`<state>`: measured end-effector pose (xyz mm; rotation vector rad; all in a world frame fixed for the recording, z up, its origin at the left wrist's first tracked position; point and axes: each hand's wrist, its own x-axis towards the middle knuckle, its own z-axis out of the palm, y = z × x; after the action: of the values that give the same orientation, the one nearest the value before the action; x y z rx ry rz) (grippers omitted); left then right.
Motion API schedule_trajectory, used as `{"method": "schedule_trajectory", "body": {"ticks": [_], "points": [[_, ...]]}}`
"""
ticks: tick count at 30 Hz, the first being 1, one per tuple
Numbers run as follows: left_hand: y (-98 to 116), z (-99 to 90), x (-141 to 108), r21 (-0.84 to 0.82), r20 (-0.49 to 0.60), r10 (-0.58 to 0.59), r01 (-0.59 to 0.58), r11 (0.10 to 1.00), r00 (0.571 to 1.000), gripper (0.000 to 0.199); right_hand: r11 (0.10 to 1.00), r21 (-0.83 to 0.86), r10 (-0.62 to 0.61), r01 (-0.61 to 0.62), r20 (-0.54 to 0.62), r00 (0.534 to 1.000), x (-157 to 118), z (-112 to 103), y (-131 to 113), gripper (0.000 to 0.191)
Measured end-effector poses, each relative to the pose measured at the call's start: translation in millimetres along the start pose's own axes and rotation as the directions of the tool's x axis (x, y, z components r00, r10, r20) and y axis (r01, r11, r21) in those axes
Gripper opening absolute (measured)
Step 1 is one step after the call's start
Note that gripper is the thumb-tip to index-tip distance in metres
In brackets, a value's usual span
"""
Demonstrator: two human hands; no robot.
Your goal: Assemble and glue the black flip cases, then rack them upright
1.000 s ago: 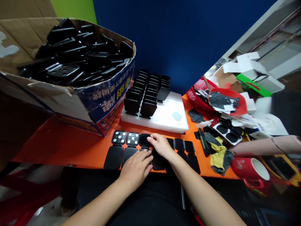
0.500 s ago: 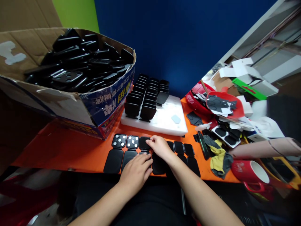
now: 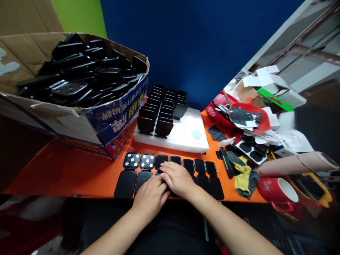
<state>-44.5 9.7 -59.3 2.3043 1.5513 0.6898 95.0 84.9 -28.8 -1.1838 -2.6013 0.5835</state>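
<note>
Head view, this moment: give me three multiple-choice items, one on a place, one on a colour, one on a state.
1. Where does the red mug stand?
A. at the table's right front edge
B. inside the cardboard box
C. on the white foam block

2. What colour is the table top?
A. green
B. orange
C. white

3. How are the black cases on the white foam block set?
A. lying flat and open
B. standing on edge in rows
C. wrapped in paper

Answers:
1 A, it sits right of the yellow rag.
2 B, orange shows around the open cases under the left hand and right hand.
3 B, they stand upright, one behind another.
</note>
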Motion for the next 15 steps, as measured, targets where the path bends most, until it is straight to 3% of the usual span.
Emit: {"method": "schedule_trajectory", "body": {"ticks": [5,11,15], "points": [[-4,3.4,-2,-0.008,0.003,0.059,-0.059,0.998,0.998,0.027,1.000,0.018,-0.004,0.003,0.046,0.999,-6,10,11,0.034],[-4,1.8,-1,0.018,0.028,0.107,-0.108,0.994,0.994,0.033,0.999,-0.023,0.039,-0.039,-0.025,0.999,3,18,3,0.033],[-3,-0.3,0,0.060,0.066,0.110,-0.114,0.992,0.992,0.034,0.997,0.040,0.064,-0.063,-0.043,0.997,4,1,3,0.031]]}}
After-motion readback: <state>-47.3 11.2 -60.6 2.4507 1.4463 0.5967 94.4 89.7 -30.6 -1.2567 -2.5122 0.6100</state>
